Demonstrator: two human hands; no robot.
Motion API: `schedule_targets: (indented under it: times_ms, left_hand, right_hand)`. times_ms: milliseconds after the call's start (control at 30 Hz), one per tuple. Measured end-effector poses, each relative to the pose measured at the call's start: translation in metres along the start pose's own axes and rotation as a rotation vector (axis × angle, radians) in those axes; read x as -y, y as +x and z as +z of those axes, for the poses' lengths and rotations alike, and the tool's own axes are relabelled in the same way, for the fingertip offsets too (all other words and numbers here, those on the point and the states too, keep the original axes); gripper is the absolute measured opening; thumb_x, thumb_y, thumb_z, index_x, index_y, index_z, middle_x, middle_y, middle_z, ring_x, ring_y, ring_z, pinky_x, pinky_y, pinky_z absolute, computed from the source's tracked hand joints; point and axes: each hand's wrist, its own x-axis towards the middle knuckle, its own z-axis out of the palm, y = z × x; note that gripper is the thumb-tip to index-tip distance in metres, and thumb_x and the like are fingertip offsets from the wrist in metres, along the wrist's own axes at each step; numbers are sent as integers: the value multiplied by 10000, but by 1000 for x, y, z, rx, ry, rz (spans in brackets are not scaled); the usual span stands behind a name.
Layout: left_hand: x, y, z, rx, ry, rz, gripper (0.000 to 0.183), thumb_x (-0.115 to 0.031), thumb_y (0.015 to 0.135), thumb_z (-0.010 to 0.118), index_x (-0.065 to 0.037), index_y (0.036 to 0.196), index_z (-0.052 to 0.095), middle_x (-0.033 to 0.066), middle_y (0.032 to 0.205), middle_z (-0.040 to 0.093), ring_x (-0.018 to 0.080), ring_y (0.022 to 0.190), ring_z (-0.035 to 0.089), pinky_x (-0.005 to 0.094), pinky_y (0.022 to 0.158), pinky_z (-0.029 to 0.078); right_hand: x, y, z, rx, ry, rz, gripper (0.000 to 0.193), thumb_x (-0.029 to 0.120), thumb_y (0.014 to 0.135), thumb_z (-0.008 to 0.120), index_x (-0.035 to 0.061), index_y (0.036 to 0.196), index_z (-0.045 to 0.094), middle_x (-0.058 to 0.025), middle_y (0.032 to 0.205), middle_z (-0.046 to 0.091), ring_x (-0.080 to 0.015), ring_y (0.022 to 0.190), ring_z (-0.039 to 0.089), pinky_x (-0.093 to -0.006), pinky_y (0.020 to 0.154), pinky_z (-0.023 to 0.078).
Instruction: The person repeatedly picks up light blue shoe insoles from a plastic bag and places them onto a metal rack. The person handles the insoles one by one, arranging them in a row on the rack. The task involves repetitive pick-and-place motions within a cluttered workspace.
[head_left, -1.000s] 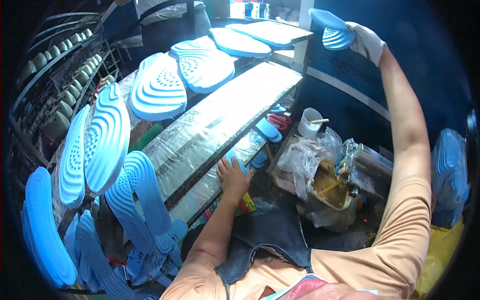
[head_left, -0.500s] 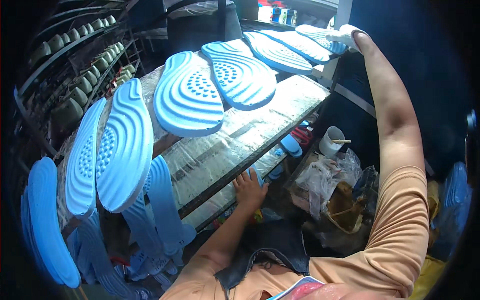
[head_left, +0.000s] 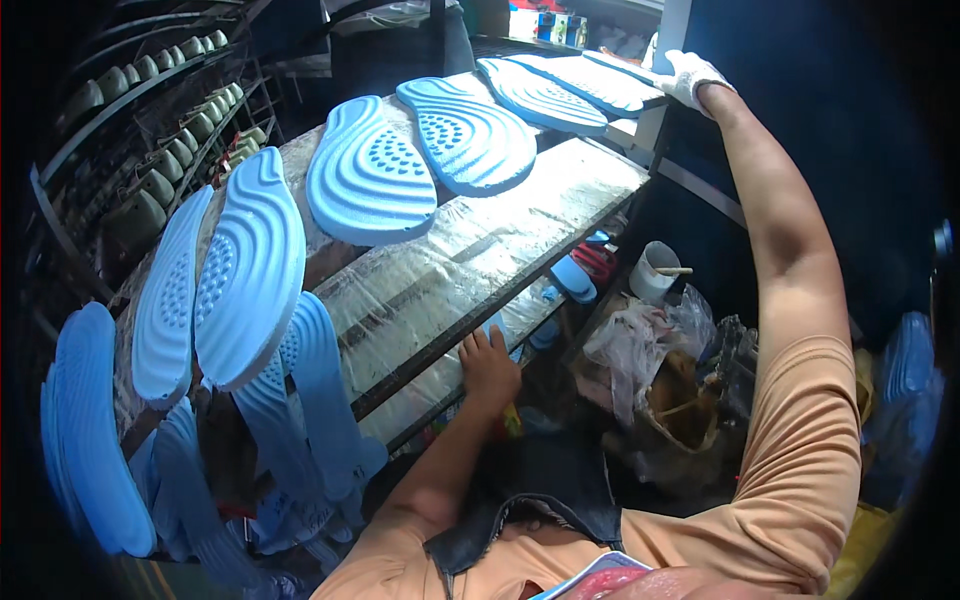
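Right hand: gloved in white [head_left: 690, 82], upper right of the frame, thumb and fingers parted beside the near end of the farthest blue insole [head_left: 618, 65]; whether they touch it I cannot tell.
Left hand: bare [head_left: 490, 370], centre of the frame, well apart from the right, fingertips at a small blue piece [head_left: 493, 324]; its grip I cannot tell.
Insole row: ridged blue insoles [head_left: 370, 172] lie side by side from the left to the upper right.
Lower level: a film-covered board [head_left: 420, 275], centre.
Right of centre: white cup [head_left: 652, 277] with a stick, beside crumpled clear plastic [head_left: 630, 340].
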Motion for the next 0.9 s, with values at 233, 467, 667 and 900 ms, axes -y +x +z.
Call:
schedule_targets:
  times_ms: [233, 467, 667, 900]
  left_hand:
    - [22, -7, -44, 225, -187, -121, 635, -87, 800, 572, 0, 1408, 412, 253, 1290, 521, 414, 1217, 487, 470, 1024, 399]
    - [-37, -60, -132, 668, -2098, -256, 809, 38, 739, 519, -36, 1503, 261, 223, 1359, 485, 364, 1232, 551, 439, 870, 595]
    - [-138, -109, -198, 1063, -2371, -33, 816, 44, 781, 587, -53, 1507, 227, 286, 1404, 406, 443, 1268, 497, 498, 881, 586]
    - [-225, -119, -181, 1325, -2398, -164, 657, 77, 779, 421, 33, 1427, 316, 255, 1311, 491, 365, 1200, 564, 483, 972, 537]
  right_hand:
    - [-13, -109, -68, -24, 10, -251, 424, 257, 897, 635, 16, 1245, 606, -201, 1237, 618, -361, 1141, 585, -392, 1007, 456]
    - [-53, -273, -122, 107, 46, -263, 514, 382, 870, 590, 35, 1250, 604, -202, 1220, 623, -362, 1155, 578, -412, 995, 455]
    - [-99, -353, -144, 188, 93, -205, 512, 370, 872, 599, -6, 1218, 611, -197, 1201, 637, -339, 1114, 606, -390, 969, 473]
    - [-141, -384, -118, 349, 74, -199, 437, 284, 891, 615, 15, 1235, 599, -196, 1156, 650, -325, 1060, 629, -382, 966, 496]
